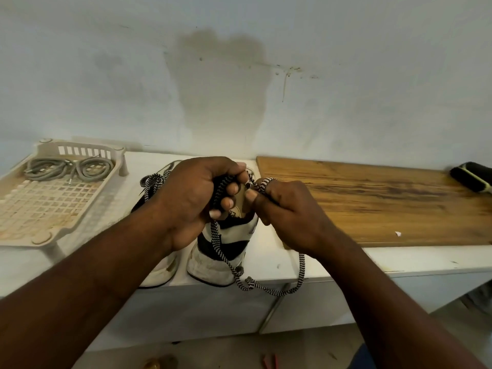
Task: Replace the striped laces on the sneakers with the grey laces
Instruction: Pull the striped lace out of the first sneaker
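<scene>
left hand (191, 198): fist curled round a bunch of striped lace (301, 267), just above a sneaker (234, 235)
right hand (287, 209): pinches the same lace, one turn round a finger; slack hangs below, past the bench (271, 251) edge
grey laces (53, 169): coiled in a tray (40, 203), well left of both hands
</scene>
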Tool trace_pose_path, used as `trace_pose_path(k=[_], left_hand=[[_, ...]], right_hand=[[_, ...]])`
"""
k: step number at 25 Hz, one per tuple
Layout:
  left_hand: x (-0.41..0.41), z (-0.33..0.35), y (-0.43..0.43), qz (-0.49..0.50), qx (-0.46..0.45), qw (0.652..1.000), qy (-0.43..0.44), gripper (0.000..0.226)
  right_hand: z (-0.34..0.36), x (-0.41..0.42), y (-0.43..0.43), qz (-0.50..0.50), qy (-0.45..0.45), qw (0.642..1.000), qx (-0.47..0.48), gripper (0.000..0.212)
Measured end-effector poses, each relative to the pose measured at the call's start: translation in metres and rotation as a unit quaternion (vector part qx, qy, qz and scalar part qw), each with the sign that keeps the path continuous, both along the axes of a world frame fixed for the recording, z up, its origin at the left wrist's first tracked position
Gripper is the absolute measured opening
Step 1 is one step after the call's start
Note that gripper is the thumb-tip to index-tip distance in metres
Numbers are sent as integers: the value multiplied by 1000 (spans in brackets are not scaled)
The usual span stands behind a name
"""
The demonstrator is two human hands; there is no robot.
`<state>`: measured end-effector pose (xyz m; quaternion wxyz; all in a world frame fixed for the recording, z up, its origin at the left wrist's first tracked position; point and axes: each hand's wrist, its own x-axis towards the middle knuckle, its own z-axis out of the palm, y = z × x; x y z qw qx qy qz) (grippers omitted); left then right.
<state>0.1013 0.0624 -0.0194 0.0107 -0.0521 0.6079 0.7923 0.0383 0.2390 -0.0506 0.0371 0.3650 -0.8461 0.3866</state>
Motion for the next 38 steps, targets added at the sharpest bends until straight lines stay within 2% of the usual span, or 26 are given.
trace_pose_path(k=[5, 10, 13, 15, 17, 20, 25, 28, 31, 36, 38], left_hand=[[0, 2, 0, 11, -38, 999, 19, 28], [0, 3, -3, 16, -35, 998, 49, 33], [0, 1, -4, 27, -33, 997, 58, 33], [-1, 3, -5, 48, -64, 994, 70, 32], [-1, 4, -7, 72, -133, 985, 88, 35], [-1, 4, -11, 57, -262, 957, 109, 37], [-3, -1, -19, -14, -273, 953, 129, 18], [-4, -4, -27, -79, -223, 964, 121, 21], [-7, -8, -31, -69, -194, 971, 119, 23], [-10, -11, -30, -72, -150, 979, 120, 26], [-10, -10, -33, -89, -87, 986, 112, 22]], right_hand=[[-1, 5, -4, -4, -38, 999, 14, 34], [-5, 8, -15, -8, -125, 989, -74, 40], [-5, 9, -14, 7, -138, 987, -81, 38], [-6, 13, -16, 46, -167, 981, -91, 42], [-5, 18, -19, 95, -215, 965, -113, 49], [-1, 26, -19, 173, -292, 927, -157, 54], [2, 24, -17, 213, -403, 856, -245, 59], [5, 21, -20, 252, -478, 787, -298, 58], [10, 19, -20, 300, -538, 714, -333, 58], [14, 16, -19, 329, -580, 652, -360, 72], [15, 14, -18, 343, -590, 627, -376, 80]])
